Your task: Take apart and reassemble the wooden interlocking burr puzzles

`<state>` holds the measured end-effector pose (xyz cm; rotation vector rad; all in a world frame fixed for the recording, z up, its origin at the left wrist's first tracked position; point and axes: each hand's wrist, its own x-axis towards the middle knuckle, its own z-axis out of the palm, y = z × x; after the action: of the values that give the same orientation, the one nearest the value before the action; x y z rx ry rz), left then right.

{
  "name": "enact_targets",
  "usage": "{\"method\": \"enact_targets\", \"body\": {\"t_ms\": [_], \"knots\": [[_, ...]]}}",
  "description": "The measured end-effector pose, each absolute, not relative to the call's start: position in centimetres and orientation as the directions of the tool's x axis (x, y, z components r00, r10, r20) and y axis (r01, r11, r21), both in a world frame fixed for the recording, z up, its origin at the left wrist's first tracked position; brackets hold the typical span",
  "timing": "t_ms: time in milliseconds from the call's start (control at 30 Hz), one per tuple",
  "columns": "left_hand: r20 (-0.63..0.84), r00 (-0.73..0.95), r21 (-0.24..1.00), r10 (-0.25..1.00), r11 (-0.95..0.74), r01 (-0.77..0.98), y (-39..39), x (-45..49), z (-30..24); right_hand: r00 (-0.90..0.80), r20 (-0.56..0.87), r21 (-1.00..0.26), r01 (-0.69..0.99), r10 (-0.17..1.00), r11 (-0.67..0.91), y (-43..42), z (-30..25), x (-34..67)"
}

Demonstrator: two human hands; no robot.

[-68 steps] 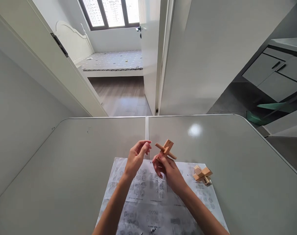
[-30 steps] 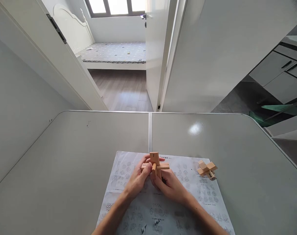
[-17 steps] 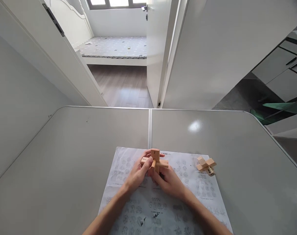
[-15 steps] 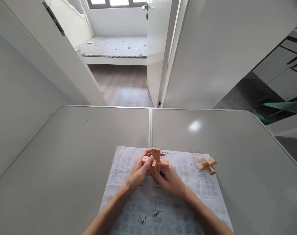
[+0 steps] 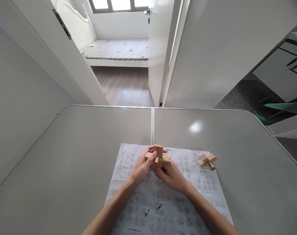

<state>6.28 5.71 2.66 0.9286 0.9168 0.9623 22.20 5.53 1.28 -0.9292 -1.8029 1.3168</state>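
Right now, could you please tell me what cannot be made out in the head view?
- Held wooden blocks: underside and some joints, hidden by the left hand and right hand.
- Printed sheet: most lettering, too small to read; near edge, cut off by the picture's bottom.
- Second block assembly: underside, facing away from the camera.
- Bed: right end, behind the door.
- Window: top, cut off by the upper edge.

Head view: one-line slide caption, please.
Left hand and right hand hold a wooden block assembly above a printed sheet; a second block cluster sits by the sheet's far right corner.
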Motion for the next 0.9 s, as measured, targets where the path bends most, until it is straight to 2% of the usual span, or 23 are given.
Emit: {"method": "enact_targets", "body": {"t_ms": [500, 900], "knots": [[-0.206, 0.296, 0.933, 0.933, 0.278, -0.228, 5.53, 6.66, 2.97, -0.490, 0.127, -0.967, 0.132, 0.862, 0.217, 5.45, 1.20, 22.45], [-0.032, 0.393, 0.951, 0.919, 0.149, -0.271, 5.21, 6.67, 2.77, -0.457, 0.105, -0.976, 0.122, 0.883, 0.179, 5.16, 0.97, 22.77]]}}
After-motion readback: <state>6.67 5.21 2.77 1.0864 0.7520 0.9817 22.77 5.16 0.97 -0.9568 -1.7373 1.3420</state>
